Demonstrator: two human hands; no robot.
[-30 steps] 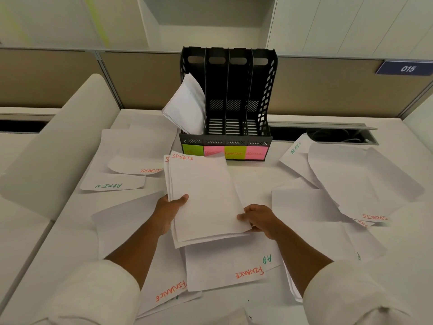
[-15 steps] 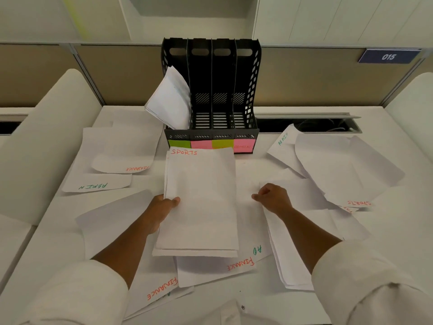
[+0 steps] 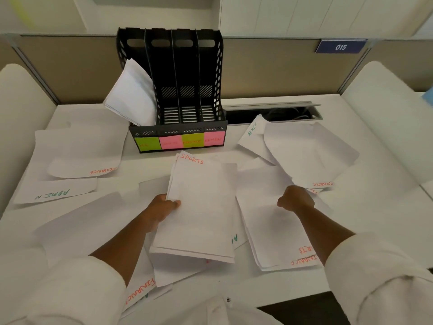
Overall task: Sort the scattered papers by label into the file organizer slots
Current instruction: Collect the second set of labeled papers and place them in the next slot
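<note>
My left hand grips the left edge of a stack of white sheets whose top page reads SPORTS. The stack is lifted a little above the desk, in front of the black file organizer. The organizer has four slots with green, pink, green and pink labels along its base. Its leftmost slot holds a bundle of papers leaning out to the left. My right hand is curled over loose sheets on the right, beside a page marked SPORTS. Whether it pinches a sheet is hidden.
Loose sheets labelled FINANCE and ADMIN lie at the left. More labelled pages are spread at the right and near me. An open cable slot runs behind the organizer. Padded partitions flank the white desk.
My right hand let go of the SPORTS stack and moved right over the loose sheets. My left hand alone now holds the stack, which has shifted slightly toward the organizer.
</note>
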